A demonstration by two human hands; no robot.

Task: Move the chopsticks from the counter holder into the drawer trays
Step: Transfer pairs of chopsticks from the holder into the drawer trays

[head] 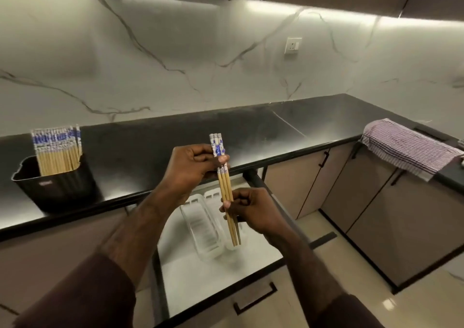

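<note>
A small bundle of bamboo chopsticks (pixel 224 185) with blue-and-white tops is held nearly upright above the open drawer (pixel 221 272). My left hand (pixel 187 168) grips the bundle near its patterned tops. Lower down, my right hand (pixel 253 211) pinches the plain shafts. Beneath the tips lie two clear plastic trays (pixel 200 229) side by side in the drawer; the right one is mostly hidden by my right hand. On the counter at the left stands a black holder (pixel 65 189) with several more chopsticks (pixel 57 149) upright in it.
The black counter (pixel 251 129) runs along a marble wall and turns at the right, where a striped cloth (pixel 404 147) hangs over the edge. Beige cabinet doors (pixel 376 197) with black handles stand to the right of the drawer.
</note>
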